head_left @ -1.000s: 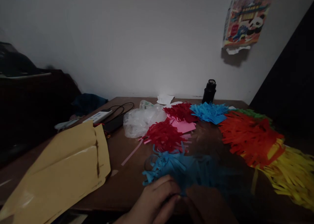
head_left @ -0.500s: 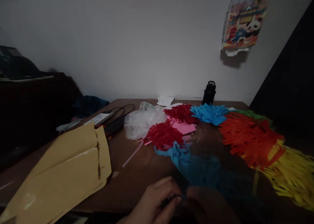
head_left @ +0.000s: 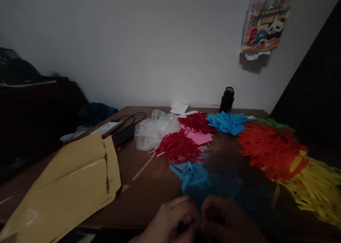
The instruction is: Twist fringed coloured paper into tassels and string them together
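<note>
At the bottom centre, my left hand (head_left: 177, 218) and my right hand (head_left: 222, 216) are close together with fingers pinched. What lies between the fingertips is small and dark, too dim to name. Just beyond them, blue fringed paper (head_left: 195, 177) spreads over the brown table, its near part in shadow. Touching its far side is a dark red fringed bunch (head_left: 179, 147). Behind that are pink paper (head_left: 199, 136) and another red bunch (head_left: 195, 121).
A yellow padded envelope (head_left: 77, 179) covers the left side. Clear plastic bag (head_left: 151, 131), power strip (head_left: 106, 127) and black bottle (head_left: 227, 100) stand or lie farther back. Bright blue (head_left: 227, 122), orange (head_left: 269, 147), green (head_left: 275, 123) and yellow fringes (head_left: 317, 186) lie right.
The blue fringed paper has shifted and bunched nearer the red one. My right hand has risen slightly and its fingers show more clearly; both hands remain close together.
</note>
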Motion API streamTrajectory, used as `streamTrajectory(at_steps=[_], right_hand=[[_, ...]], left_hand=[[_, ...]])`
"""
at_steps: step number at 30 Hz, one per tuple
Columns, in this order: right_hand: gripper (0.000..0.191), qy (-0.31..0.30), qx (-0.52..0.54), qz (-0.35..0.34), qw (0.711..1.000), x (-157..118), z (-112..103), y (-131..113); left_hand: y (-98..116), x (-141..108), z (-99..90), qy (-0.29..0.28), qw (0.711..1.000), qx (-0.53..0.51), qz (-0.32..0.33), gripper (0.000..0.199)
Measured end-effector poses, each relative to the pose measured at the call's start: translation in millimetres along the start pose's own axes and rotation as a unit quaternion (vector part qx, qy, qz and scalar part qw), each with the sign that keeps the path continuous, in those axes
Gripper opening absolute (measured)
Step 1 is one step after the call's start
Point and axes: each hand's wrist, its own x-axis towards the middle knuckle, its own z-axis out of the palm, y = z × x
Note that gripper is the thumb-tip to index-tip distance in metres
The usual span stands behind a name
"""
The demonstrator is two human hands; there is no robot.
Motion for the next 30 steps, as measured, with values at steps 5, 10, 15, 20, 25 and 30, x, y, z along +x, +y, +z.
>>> streamTrajectory(at_steps=[5, 10, 15, 20, 25, 30], right_hand=[[0.012, 0.137, -0.226, -0.181, 0.947, 3, 3, 12], [0.012, 0.17, -0.375, -0.328, 0.851, 3, 3, 18], [0.019, 0.173, -0.338, -0.248, 0.891, 1, 7, 14], [0.022, 0.199, -0.373, -0.327, 0.845, 0, 6, 15], [0.026, 0.211, -0.373, -0.348, 0.834, 2, 0, 10], [0.034, 0.232, -0.376, -0.385, 0.81, 4, -2, -1]], left_hand=[[-17, -3, 15.2, 0.042, 0.985, -0.108, -0.125, 0.016], [-29, -7, 28.5, 0.037, 0.912, -0.315, -0.26, 0.04], [-35, -7, 33.5, 0.045, 0.879, -0.387, -0.276, 0.048], [-23, -1, 24.4, 0.041, 0.865, -0.413, -0.283, 0.048], [-15, 1, 18.2, 0.047, 0.835, -0.47, -0.284, 0.043], [-26, 0, 27.3, 0.049, 0.809, -0.503, -0.3, 0.046]])
